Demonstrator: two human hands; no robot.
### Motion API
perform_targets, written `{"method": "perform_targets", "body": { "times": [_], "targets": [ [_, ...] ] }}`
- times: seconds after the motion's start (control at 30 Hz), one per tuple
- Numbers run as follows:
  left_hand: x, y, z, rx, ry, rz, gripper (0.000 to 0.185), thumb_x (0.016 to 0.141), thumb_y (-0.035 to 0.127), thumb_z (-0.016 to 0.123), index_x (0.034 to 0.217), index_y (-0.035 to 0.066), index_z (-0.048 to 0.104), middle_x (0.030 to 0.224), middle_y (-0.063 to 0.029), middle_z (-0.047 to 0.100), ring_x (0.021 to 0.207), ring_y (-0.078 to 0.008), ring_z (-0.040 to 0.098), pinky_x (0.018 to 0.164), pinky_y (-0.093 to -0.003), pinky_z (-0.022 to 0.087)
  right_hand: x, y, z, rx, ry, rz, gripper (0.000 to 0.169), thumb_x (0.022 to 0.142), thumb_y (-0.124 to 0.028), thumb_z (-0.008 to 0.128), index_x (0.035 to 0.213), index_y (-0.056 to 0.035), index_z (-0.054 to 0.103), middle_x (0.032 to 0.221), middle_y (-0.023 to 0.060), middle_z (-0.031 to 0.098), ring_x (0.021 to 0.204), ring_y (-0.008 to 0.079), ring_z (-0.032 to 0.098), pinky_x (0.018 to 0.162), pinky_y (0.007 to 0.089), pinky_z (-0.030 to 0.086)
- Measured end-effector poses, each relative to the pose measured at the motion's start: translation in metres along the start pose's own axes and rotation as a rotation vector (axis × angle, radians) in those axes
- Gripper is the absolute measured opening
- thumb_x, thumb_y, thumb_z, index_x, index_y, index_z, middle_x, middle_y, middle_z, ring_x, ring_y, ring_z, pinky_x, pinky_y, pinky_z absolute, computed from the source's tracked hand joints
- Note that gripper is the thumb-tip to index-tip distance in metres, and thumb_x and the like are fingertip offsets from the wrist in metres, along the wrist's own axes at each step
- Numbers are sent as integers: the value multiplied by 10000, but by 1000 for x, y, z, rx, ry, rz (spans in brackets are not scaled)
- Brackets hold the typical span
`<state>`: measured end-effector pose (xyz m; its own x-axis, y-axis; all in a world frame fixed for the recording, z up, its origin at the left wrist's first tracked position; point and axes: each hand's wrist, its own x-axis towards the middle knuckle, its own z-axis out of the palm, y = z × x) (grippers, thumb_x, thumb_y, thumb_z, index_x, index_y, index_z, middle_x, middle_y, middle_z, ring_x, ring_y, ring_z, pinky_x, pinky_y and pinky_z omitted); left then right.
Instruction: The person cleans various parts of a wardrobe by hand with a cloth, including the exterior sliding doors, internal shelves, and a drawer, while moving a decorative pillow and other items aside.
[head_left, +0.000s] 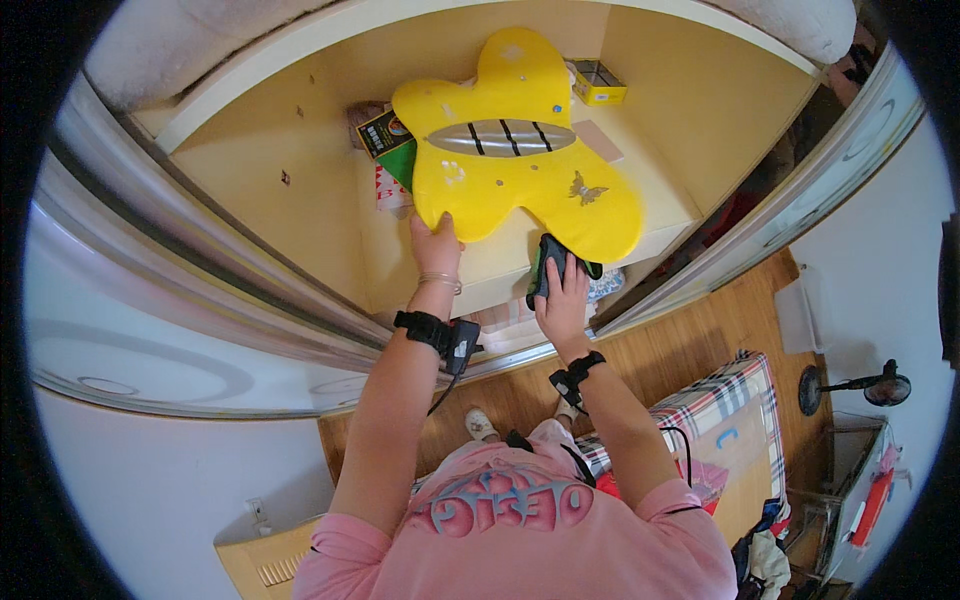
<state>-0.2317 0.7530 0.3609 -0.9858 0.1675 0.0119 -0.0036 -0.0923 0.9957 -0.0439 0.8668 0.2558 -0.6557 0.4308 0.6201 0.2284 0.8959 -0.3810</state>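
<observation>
A yellow butterfly-shaped board (480, 176) with a silvery striped oval at its middle rests on the cream shelf (487, 279) of a wardrobe. My left hand (437, 244) grips its lower left lobe, thumb on top and the other fingers partly hidden. Just below its lower right lobe, my right hand (564, 300) holds a dark grey and green cloth (548, 262) at the shelf's front edge. Both wrists bear black straps with small devices.
On the shelf behind the board are a yellow box (601, 84), a black packet (385, 135) and a flat pinkish piece (598, 140). Folded textiles (502, 319) lie beneath the shelf. Sliding doors flank the opening. A plaid-edged bed (720, 397) and a black fan (887, 388) stand at right.
</observation>
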Motion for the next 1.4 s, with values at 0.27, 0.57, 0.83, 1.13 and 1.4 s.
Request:
{"method": "perform_targets", "body": {
  "times": [0.27, 0.57, 0.83, 1.13, 1.4],
  "targets": [
    [42, 5, -62, 29, 188, 414, 286, 949, 104, 552, 1187, -44, 493, 1091, -173, 637, 854, -245, 664, 574, -321, 532, 14, -80, 8, 76, -298, -302, 742, 703, -253, 729, 1398, -247, 469, 1442, 147, 402, 1289, 450, 349, 1023, 584, 328],
    [15, 13, -65, 141, 352, 24, 308, 946, 81, 549, 1233, 28, 449, 1069, -149, 612, 739, -226, 629, 497, -290, 480, -5, 2, 12, 10, -128, -102, 636, 682, -277, 720, 1291, -190, 560, 1379, 257, 404, 1209, 518, 363, 1027, 650, 300],
    [7, -4, -55, 135, 101, -73, 328, 964, 70, 522, 1263, 47, 389, 1021, -155, 622, 628, -220, 633, 465, -284, 496, 29, 89, -25, -5, 211, 257, 707, 766, -108, 552, 1434, -21, 338, 1525, 332, 169, 1374, 557, 186, 1123, 616, 180],
    [-11, -18, 4, -171, -93, -50, 350, 982, 55, 477, 1309, 93, 357, 1021, -128, 640, 617, -188, 656, 488, -279, 540, 3, 2, -17, 71, -151, -133, 666, 754, -174, 657, 1386, -121, 454, 1479, 224, 330, 1348, 512, 261, 1088, 617, 256],
    [-16, 4, 22, -61, -243, 36, 404, 971, 61, 487, 1361, 95, 386, 1098, -105, 640, 663, -166, 665, 548, -254, 549, 16, 12, -20, -108, -214, -147, 674, 695, -271, 736, 1327, -205, 512, 1421, 115, 434, 1352, 373, 333, 1086, 637, 206]
  ]
}}
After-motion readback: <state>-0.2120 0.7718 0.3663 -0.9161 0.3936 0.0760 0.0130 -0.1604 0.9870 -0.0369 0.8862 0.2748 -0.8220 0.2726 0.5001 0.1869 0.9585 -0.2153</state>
